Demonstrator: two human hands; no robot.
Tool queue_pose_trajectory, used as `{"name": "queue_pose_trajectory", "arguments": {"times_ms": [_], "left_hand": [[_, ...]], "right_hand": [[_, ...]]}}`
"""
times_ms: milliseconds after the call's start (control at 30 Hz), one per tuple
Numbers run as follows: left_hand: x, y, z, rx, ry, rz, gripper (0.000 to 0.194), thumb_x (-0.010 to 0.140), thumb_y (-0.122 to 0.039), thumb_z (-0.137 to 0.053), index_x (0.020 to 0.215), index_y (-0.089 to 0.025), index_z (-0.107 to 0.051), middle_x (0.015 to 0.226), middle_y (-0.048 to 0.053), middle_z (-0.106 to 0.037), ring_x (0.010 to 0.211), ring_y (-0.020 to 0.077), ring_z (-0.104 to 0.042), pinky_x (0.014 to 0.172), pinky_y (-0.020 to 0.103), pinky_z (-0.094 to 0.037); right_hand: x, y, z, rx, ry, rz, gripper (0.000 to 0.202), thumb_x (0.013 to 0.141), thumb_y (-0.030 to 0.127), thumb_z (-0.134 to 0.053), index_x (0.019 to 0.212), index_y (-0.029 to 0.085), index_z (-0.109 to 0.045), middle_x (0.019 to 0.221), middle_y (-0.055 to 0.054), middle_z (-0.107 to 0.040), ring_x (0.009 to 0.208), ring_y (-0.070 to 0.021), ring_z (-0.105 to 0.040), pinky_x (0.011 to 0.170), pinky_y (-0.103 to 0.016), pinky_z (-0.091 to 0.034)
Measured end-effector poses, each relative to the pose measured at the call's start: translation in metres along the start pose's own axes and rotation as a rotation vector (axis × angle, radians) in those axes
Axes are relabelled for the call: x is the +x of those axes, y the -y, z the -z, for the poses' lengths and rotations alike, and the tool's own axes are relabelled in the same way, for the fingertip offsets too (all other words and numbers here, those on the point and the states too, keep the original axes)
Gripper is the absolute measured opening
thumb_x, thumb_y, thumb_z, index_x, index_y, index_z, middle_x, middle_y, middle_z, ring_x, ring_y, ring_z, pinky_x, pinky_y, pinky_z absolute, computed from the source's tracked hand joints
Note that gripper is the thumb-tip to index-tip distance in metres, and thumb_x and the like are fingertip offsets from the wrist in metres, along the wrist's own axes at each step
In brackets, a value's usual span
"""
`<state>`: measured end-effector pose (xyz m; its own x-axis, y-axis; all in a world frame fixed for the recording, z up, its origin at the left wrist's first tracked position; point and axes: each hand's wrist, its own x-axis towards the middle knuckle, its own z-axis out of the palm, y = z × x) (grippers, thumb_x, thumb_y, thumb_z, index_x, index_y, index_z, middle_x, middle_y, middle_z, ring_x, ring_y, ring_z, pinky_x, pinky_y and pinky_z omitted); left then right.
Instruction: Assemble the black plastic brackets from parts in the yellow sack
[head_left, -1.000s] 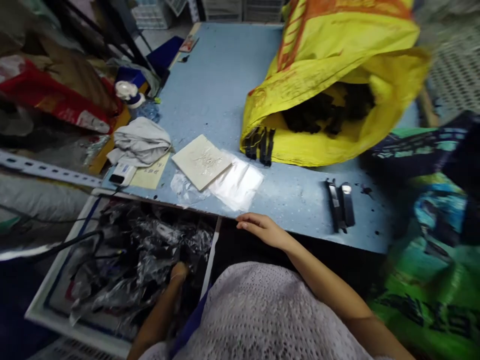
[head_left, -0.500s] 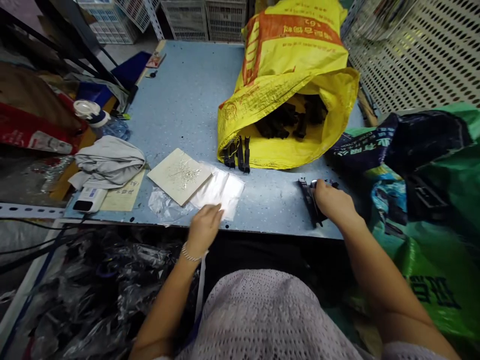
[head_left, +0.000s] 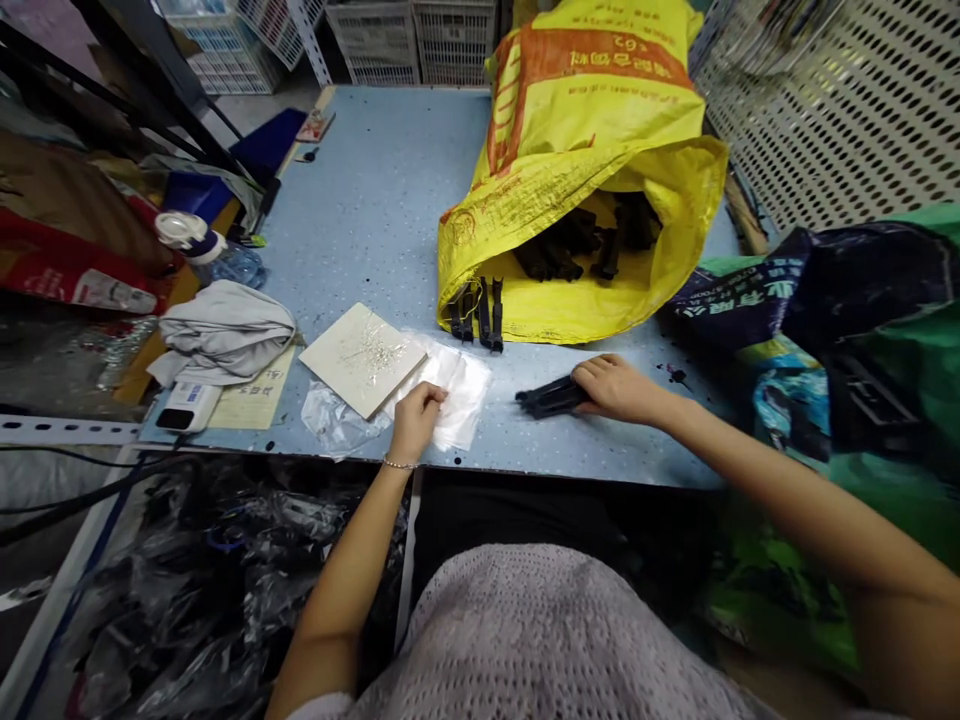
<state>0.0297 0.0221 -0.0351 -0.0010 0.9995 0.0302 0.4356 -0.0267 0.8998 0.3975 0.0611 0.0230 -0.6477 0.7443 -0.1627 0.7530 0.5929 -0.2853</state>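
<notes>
My left hand (head_left: 417,421) pinches the edge of a clear plastic bag (head_left: 463,405) lying on the blue tabletop. Beside that bag, a square pale board (head_left: 363,358) carries a scatter of tiny shiny pieces; more clear plastic shows under its near corner. To the right, my right hand (head_left: 616,388) is closed round one end of long black plastic parts (head_left: 553,398), which point left toward the bag; motion blurs them, so how many is hard to tell. Several similar black parts (head_left: 491,315) rest at the mouth of the yellow sack.
A big yellow woven sack (head_left: 592,110) lies open toward me with black parts inside. Grey cloth (head_left: 227,330), a white device (head_left: 189,407) and a bottle (head_left: 210,250) are at the left. Green bags (head_left: 900,330) crowd the right; plastic-wrapped items (head_left: 217,590) fill the space below the table.
My right hand has carried the black parts left from the table's right side, turning them from upright to nearly level. My left hand has shifted slightly right and now pinches the plastic bag.
</notes>
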Motion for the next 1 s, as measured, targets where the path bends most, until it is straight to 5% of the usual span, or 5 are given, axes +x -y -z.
{"name": "queue_pose_trajectory", "arguments": {"times_ms": [167,300,500,867,1000], "left_hand": [[-0.003,0.003,-0.007,0.088,0.086,-0.147,0.033,0.082,-0.013,-0.055,0.112,-0.018,-0.067,0.117,0.009,-0.067,0.086,0.0161,-0.067,0.081,0.032,-0.056],[-0.003,0.008,-0.001,0.177,0.080,-0.120,0.053,0.079,-0.009,-0.056,0.131,-0.017,-0.057,0.128,0.013,-0.060,0.072,0.0121,-0.065,0.074,0.029,-0.057],[-0.013,-0.004,0.014,0.472,0.001,-0.286,0.067,0.081,-0.003,-0.049,0.146,-0.017,-0.041,0.148,0.016,-0.043,0.129,0.0268,-0.052,0.101,0.037,-0.050],[0.000,0.002,0.011,-0.117,0.138,-0.037,0.065,0.076,-0.017,-0.067,0.138,-0.016,-0.049,0.123,0.013,-0.063,0.079,0.0135,-0.066,0.071,0.025,-0.054],[-0.002,-0.002,0.015,0.161,0.130,-0.068,0.061,0.080,-0.009,-0.056,0.139,-0.020,-0.048,0.137,0.014,-0.054,0.069,0.0096,-0.062,0.076,0.030,-0.056]], "right_hand": [[0.026,0.077,-0.022,0.703,-0.095,-0.100,0.045,0.092,0.049,-0.052,0.125,0.019,-0.040,0.100,-0.008,-0.062,0.080,-0.0205,-0.061,0.071,-0.033,-0.048],[0.040,0.115,-0.032,0.531,-0.029,-0.158,0.060,0.085,0.036,-0.061,0.138,0.019,-0.037,0.114,-0.013,-0.059,0.095,-0.0265,-0.060,0.081,-0.037,-0.047],[0.046,0.131,-0.028,0.205,-0.008,-0.137,0.065,0.083,0.032,-0.060,0.143,0.018,-0.041,0.121,-0.018,-0.057,0.104,-0.0332,-0.057,0.084,-0.041,-0.046],[0.045,0.124,-0.026,0.992,0.100,-0.152,0.046,0.090,0.044,-0.053,0.128,0.019,-0.055,0.112,-0.010,-0.066,0.093,-0.0247,-0.065,0.079,-0.037,-0.052],[0.038,0.125,-0.029,0.693,-0.080,-0.319,0.051,0.086,0.042,-0.059,0.131,0.020,-0.054,0.124,-0.012,-0.063,0.108,-0.0300,-0.061,0.091,-0.042,-0.047]]}}
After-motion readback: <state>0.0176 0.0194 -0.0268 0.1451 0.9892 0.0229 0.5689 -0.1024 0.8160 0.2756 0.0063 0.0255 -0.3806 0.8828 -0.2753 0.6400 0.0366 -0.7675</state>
